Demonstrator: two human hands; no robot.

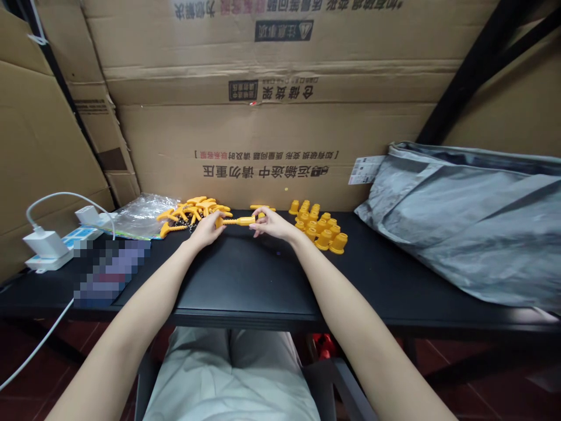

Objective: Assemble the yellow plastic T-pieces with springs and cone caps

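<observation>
Over the black table, my left hand (207, 230) is closed on one end of a yellow plastic piece with a ridged, screw-like shaft (230, 221). My right hand (275, 225) pinches a yellow cup-shaped part (246, 221) at the shaft's other end. The two parts lie in one line, touching or joined; how far the shaft goes in cannot be seen. Just behind my left hand is a pile of yellow T-shaped handles (193, 207) with dark chains among them. Another yellow piece (263, 207) lies behind my right hand, partly hidden. To the right stand several yellow cups (324, 238) in loose rows.
A clear plastic bag (142, 215) lies at the back left, near a white power strip (72, 242) with chargers and a cable. A pixelated flat object (114, 272) is in front of it. Cardboard (272, 128) walls the back. A grey fabric bag (460, 225) fills the right side.
</observation>
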